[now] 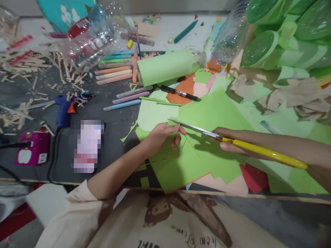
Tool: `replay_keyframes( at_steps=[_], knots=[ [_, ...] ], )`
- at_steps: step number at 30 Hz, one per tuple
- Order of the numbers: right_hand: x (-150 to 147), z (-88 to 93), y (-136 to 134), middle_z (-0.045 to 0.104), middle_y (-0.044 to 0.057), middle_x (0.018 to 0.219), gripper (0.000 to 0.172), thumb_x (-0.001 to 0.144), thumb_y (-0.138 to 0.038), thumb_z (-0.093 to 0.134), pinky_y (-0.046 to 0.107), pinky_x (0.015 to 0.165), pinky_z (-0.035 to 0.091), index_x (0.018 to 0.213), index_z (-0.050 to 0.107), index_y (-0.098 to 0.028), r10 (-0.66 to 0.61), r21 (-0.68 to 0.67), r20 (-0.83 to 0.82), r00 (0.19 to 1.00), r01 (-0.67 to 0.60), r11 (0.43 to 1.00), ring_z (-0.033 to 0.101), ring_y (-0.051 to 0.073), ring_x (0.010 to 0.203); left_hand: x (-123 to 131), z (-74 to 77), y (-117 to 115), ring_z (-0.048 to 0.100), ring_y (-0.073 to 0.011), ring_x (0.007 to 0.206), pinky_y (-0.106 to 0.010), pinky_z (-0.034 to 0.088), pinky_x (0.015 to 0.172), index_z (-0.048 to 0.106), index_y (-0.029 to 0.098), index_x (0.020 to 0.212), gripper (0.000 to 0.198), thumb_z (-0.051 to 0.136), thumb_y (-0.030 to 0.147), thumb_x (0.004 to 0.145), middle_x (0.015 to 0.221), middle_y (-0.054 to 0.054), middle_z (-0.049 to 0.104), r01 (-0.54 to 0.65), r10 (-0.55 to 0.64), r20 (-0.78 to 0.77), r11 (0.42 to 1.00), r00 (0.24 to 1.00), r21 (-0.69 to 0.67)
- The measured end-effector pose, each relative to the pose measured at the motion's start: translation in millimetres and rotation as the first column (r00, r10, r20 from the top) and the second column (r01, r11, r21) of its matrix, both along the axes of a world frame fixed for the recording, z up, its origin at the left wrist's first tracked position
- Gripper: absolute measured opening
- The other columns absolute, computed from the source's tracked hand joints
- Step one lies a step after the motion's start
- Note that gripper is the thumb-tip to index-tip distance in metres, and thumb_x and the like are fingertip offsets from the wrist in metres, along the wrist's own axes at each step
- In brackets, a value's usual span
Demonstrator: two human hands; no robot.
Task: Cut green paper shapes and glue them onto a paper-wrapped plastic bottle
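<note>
My right hand [227,139] grips the scissors [201,130] around the pivot, their yellow handles running back along my wrist. The blades look shut and point left over the bright green sheet [219,117]. My left hand [169,134] is closed, thumb and fingers bent together near the blade tip; anything between them is too small to make out. Thin lines mark the sheet just right of these fingers. Behind my left hand lies a pale green rounded paper [157,115] with narrow green strips across it. A black pen [181,93] rests beyond the sheet.
A bottle wrapped in green paper [165,67] lies behind the pen. Colored markers [113,72], a glue gun [63,110], a phone [89,146] and a purple adapter [33,148] sit left. Green bottle pieces [284,44] and crumpled brown paper [297,96] crowd the right.
</note>
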State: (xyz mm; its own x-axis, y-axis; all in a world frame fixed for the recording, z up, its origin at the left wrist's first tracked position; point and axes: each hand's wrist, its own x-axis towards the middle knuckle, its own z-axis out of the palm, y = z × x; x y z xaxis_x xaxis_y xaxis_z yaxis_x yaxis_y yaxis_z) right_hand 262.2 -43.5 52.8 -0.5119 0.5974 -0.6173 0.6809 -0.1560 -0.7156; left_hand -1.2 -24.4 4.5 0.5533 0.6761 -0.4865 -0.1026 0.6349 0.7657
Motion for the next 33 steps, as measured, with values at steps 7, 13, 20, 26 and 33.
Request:
replay_keyframes(
  at_steps=[7, 13, 20, 26, 33],
  knots=[
    [-5, 6.3, 2, 0.044, -0.004, 0.067, 0.057, 0.08, -0.08, 0.05, 0.026, 0.054, 0.032, 0.087, 0.058, -0.024, -0.044, 0.005, 0.032, 0.999, 0.043, 0.999, 0.041, 0.014, 0.059, 0, 1.6, 1, 0.048, -0.0083, 0.045, -0.021, 0.044, 0.046, 0.067, 0.015, 0.07, 0.023, 0.061, 0.033, 0.083, 0.05, 0.003, 0.055, 0.009, -0.009, 0.006, 1.0, 1.0, -0.026],
    [-2, -0.3, 7, 0.045, -0.004, 0.065, 0.064, 0.075, -0.084, 0.052, 0.026, 0.054, 0.032, 0.09, 0.062, -0.023, -0.023, -0.012, 0.047, 0.999, 0.023, 1.0, 0.041, 0.013, 0.058, 0, 3.5, 2, 0.047, -0.0081, 0.044, -0.02, 0.043, 0.043, 0.067, 0.015, 0.069, 0.021, 0.063, 0.032, 0.079, 0.049, 0.003, 0.055, 0.01, -0.008, 0.044, 0.999, 0.999, -0.04],
    [7, -8.3, 10, 0.05, -0.003, 0.065, 0.06, 0.076, -0.079, 0.056, 0.025, 0.051, 0.032, 0.095, 0.065, -0.023, 0.022, -0.015, 0.015, 1.0, -0.022, 1.0, 0.043, 0.013, 0.056, -2, 1.3, 0, 0.047, -0.0082, 0.045, -0.02, 0.043, 0.043, 0.068, 0.014, 0.071, 0.023, 0.066, 0.036, 0.078, 0.05, 0.003, 0.055, 0.052, -0.045, 0.081, 0.996, 0.996, -0.079],
    [12, -13.3, 8, 0.051, -0.003, 0.066, 0.056, 0.075, -0.075, 0.062, 0.024, 0.051, 0.033, 0.096, 0.067, -0.022, -0.013, -0.015, -0.025, 1.0, 0.013, 1.0, 0.043, 0.012, 0.056, -2, 1.5, 1, 0.047, -0.008, 0.045, -0.019, 0.042, 0.043, 0.067, 0.014, 0.073, 0.024, 0.066, 0.037, 0.078, 0.05, 0.004, 0.054, 0.064, -0.055, 0.093, 0.994, 0.994, -0.09],
    [12, -10.9, 6, 0.055, -0.002, 0.065, 0.06, 0.077, -0.08, 0.054, 0.027, 0.052, 0.037, 0.099, 0.062, -0.025, -0.071, 0.15, 0.16, 0.985, 0.047, 0.988, 0.048, 0.015, 0.055, -3, 1.4, 1, 0.049, -0.0079, 0.046, -0.02, 0.043, 0.047, 0.066, 0.014, 0.075, 0.028, 0.067, 0.042, 0.078, 0.051, 0.004, 0.055, 0.091, -0.085, 0.089, 0.994, 0.992, -0.066]
  ],
)
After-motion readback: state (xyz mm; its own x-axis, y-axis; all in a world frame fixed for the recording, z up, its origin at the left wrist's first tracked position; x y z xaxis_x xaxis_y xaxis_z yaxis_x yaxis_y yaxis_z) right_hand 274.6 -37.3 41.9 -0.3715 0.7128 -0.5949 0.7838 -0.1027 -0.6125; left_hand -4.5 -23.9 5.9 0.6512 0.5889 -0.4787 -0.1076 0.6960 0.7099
